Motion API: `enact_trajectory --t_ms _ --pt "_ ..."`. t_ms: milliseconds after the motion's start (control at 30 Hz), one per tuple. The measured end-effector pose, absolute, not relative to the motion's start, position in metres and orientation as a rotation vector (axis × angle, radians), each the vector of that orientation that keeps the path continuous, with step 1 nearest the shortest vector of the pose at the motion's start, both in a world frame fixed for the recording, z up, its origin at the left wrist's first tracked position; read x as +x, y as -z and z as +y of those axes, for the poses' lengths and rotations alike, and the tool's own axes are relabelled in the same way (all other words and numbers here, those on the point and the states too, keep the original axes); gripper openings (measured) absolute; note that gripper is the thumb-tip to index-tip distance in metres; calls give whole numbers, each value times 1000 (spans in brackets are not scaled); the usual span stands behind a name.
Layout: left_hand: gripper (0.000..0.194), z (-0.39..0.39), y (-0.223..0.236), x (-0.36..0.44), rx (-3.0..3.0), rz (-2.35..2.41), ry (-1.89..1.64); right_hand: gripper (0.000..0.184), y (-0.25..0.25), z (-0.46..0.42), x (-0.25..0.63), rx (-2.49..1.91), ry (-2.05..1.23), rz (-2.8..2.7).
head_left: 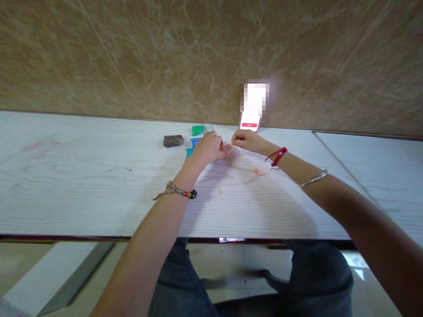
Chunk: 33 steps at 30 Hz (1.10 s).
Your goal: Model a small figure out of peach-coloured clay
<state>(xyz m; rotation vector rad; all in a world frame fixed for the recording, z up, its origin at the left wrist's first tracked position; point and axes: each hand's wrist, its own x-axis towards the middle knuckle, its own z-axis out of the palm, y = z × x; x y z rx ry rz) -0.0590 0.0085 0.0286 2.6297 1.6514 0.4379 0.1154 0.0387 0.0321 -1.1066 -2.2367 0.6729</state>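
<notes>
My left hand [209, 148] is closed in a pinch on a small plastic packet of orange, clay-like material [226, 149]. The fingers of my right hand [248, 141] are pinched together at the packet's right edge, against a bit of the orange stuff. A loose orange piece [258, 171] lies on the white table [99, 185] below my right hand, with a smaller scrap closer to the packet. Left of my left hand lie a brown wrapped block [173, 141], a green packet [198, 130], a blue packet [194, 142] and a light blue packet [189, 152], the blue ones partly hidden.
A phone [250, 122] with a lit screen leans against the brown marbled wall [165, 57] behind my hands. A seam [346, 169] crosses the table on the right. My legs [317, 281] are below the table's front edge.
</notes>
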Motion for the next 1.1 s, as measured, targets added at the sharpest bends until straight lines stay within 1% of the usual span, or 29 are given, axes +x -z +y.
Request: enact_trajectory --t_ms 100,167,267,367,433,500,667,800,967,1100 --pt "42 7 -32 -61 2595 1718 -377 12 -37 35 128 -1084 -1041 -1885" --pt "43 5 -35 -62 2567 1769 -336 13 -41 30 138 -1061 -1150 -1737" --pt "44 2 -38 -61 2524 1877 -336 19 -43 15 153 -1096 -1242 -1693" --pt "44 -2 -40 -56 2544 1870 -415 23 -39 -3 164 -1124 -1283 -1652" --pt "44 -5 -38 -50 2604 1791 -459 30 -35 -14 169 -1135 -1300 -1607" --pt "43 -8 -36 -41 2678 1702 -480 31 -29 -21 174 -1149 -1309 -1566" --pt "37 -15 -28 -24 2806 1554 -472 32 -16 -28 184 -1139 -1336 -1457" --pt "35 -14 -21 -23 2834 1581 -416 32 -11 -30 185 -1135 -1300 -1440" --pt "26 -11 -17 -25 2840 1613 -347 29 -7 -30 184 -1184 -1253 -1410" --pt "28 -11 -23 -28 2806 1685 -475 25 -5 -30 184 -1160 -1244 -1397"
